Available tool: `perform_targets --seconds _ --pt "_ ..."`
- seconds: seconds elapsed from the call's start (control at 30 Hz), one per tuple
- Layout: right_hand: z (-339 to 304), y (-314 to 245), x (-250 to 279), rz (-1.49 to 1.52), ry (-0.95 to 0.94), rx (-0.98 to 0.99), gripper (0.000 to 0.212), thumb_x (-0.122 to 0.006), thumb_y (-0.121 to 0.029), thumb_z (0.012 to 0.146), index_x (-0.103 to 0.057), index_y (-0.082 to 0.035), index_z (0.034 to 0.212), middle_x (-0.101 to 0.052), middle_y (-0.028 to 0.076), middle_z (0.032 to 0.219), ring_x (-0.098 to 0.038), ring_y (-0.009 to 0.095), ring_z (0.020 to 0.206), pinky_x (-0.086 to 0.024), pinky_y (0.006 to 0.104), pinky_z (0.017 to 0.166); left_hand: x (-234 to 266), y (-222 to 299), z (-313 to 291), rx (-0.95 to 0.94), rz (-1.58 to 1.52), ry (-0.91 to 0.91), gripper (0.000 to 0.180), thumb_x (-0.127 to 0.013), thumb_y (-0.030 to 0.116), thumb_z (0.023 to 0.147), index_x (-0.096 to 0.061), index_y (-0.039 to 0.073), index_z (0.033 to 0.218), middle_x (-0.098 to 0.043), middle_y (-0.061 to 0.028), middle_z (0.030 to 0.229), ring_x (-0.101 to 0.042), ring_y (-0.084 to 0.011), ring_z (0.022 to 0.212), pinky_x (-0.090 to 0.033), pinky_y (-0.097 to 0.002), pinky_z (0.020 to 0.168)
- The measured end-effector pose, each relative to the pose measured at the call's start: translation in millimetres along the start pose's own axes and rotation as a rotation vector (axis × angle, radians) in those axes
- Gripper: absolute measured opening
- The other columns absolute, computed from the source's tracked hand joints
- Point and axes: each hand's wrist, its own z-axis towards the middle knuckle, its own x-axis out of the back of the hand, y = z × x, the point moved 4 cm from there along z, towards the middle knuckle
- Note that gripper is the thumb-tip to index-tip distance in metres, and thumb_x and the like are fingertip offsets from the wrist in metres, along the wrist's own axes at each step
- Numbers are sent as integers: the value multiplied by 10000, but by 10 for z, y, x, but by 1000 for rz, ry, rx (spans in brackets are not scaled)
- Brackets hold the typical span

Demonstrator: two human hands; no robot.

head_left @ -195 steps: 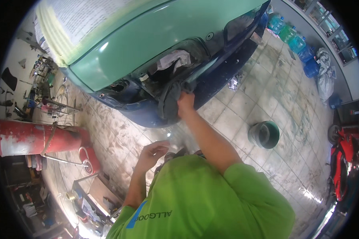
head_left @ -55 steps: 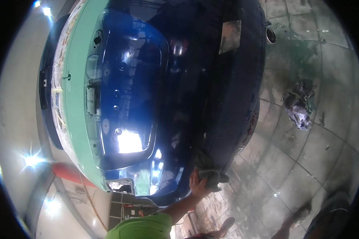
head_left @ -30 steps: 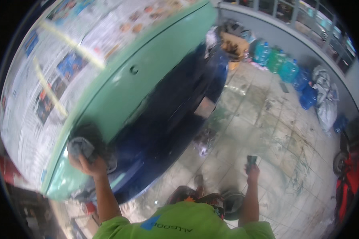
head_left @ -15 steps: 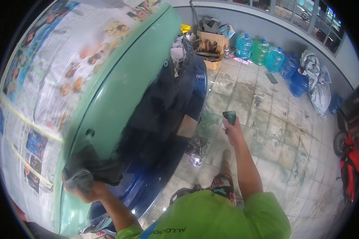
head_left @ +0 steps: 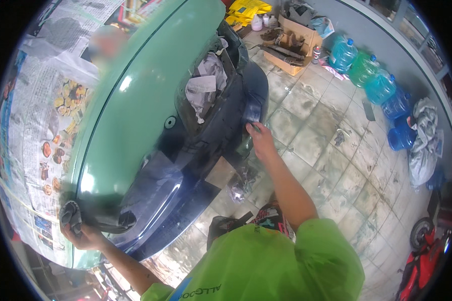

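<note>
My left hand (head_left: 85,238) is closed around a bunched grey cloth (head_left: 71,214) at the lower left end of a light green car panel (head_left: 135,110). My right hand (head_left: 261,140) is pinched on a small dark flat piece, mostly hidden by the fingers, beside the outer side of the dark blue bumper (head_left: 253,95). Whether that piece touches the bumper I cannot tell. Dark grey patches cover the body between panel and bumper. Crumpled paper (head_left: 206,85) fills the lamp opening at the far end. Newspaper (head_left: 35,95) covers the car's upper left side.
On the tiled floor (head_left: 306,145) lie a brown cardboard piece (head_left: 221,173) and crumpled clear plastic (head_left: 237,193). A cardboard box (head_left: 286,61), spray can (head_left: 316,54), several water bottles (head_left: 364,70) and a silvery sheet (head_left: 423,145) line the wall. A red motorcycle (head_left: 421,266) stands at right.
My right hand has moved left and away from me, from over the floor to the bumper. My left hand has shifted slightly left with the cloth. The view has turned.
</note>
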Motion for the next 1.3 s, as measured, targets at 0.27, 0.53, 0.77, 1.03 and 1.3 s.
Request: perform_targets --seconds 0.27,0.53,0.77,1.03,1.3 --pt "1179 -1084 -629 -455 257 478 268 -800 -219 879 -687 15 945 -711 155 905 -661 271 860 -490 371 804 -14 -27 1 22 -6 -2 294 -586 66 887 -658 -101 1117 -692 -186 1106 -680 -311 1028 -549 -441 895" --pt "1095 -1102 -816 -535 403 615 267 -811 -207 845 -692 33 839 -698 207 789 -662 331 749 -503 402 723 36 -156 -131 82 74 68 300 -604 101 890 -662 -95 1108 -693 -167 1071 -693 -293 986 -558 -431 882" --pt "1273 -1152 -787 -544 399 666 244 -803 -202 820 -707 23 826 -687 202 733 -644 339 671 -500 408 689 -29 -11 -40 -24 125 44 396 -493 250 1080 -706 -84 1073 -699 -209 1083 -697 -341 1048 -590 -496 946" --pt "1036 -877 -828 -560 306 628 208 -789 -186 816 -724 11 823 -691 139 707 -645 239 664 -500 373 685 -56 -16 -19 -138 85 59 449 -552 345 1066 -718 -69 1021 -715 -163 1018 -705 -308 1021 -608 -470 921" --pt "1322 -1035 -573 -680 396 499 253 -799 -221 819 -720 14 875 -697 197 770 -668 327 717 -508 396 717 -88 26 -1 -157 110 71 502 -509 392 1084 -724 -58 1026 -719 -171 1021 -715 -302 986 -614 -469 919"
